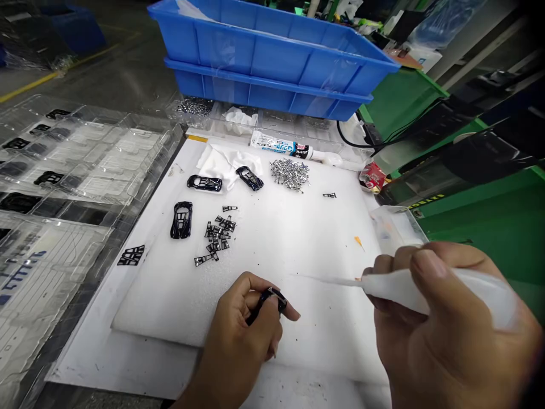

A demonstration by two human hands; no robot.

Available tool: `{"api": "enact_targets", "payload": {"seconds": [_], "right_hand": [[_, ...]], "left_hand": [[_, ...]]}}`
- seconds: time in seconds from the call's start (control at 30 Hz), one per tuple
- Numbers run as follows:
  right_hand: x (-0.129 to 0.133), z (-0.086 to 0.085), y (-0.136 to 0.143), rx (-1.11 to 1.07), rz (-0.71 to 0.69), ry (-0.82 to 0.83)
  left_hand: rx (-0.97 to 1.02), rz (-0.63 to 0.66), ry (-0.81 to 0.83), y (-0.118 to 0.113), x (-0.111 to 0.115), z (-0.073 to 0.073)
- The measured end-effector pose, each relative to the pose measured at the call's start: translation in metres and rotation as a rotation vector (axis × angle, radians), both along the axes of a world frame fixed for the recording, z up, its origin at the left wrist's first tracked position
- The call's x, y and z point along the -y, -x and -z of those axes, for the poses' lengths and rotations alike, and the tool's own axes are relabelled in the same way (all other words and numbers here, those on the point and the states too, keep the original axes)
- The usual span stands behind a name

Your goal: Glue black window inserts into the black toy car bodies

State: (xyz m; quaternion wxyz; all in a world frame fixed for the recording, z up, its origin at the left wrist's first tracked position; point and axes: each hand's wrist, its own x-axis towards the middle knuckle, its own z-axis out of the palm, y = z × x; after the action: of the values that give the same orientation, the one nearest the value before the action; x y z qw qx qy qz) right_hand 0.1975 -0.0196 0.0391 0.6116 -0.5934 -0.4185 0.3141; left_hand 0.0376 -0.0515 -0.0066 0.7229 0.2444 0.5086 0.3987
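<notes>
My left hand [249,329] is closed round a small glossy dark part [275,296], which its fingers partly cover. In my right hand [451,307] is a white squeeze bottle [398,287], its long thin nozzle pointing left above the white foam sheet [298,238]. Three dark toy car bodies lie at the upper left of the sheet: one [181,220] by itself, one [205,183] and another [250,178] at a white cloth [221,162]. Several small black frames [218,234] form a loose pile beside them. Small silvery parts [289,173] are heaped farther back.
Blue stacked bins [272,57] stand behind the sheet. Clear trays [85,159] with dark parts line the left side. A glue tube [276,145] lies at the back. At the right are a crumpled red packet [372,177] and a clear container [398,227].
</notes>
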Motion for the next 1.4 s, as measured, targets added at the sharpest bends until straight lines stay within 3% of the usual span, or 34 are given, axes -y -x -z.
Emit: {"api": "enact_targets", "payload": {"seconds": [0.1,0.23,0.4,0.7,0.97,1.4], "right_hand": [[0.004,0.008,0.008,-0.247,-0.057,-0.031],[0.016,0.017,0.024,-0.053,0.024,-0.016],[0.026,0.015,0.025,0.034,0.078,0.039],[0.023,0.014,0.027,0.063,0.093,0.105],[0.025,0.016,0.024,0.118,0.067,0.11],[0.029,0.017,0.02,0.188,0.058,0.112]], "left_hand": [[-0.025,-0.004,-0.001,0.0,0.001,0.001],[-0.073,0.002,0.027,-0.001,0.002,0.0],[-0.103,0.0,0.051,-0.002,0.003,0.001],[-0.121,0.023,0.071,-0.002,0.001,-0.006],[-0.115,-0.001,0.057,-0.001,0.004,0.002],[-0.114,0.031,0.07,-0.001,0.0,-0.003]]}}
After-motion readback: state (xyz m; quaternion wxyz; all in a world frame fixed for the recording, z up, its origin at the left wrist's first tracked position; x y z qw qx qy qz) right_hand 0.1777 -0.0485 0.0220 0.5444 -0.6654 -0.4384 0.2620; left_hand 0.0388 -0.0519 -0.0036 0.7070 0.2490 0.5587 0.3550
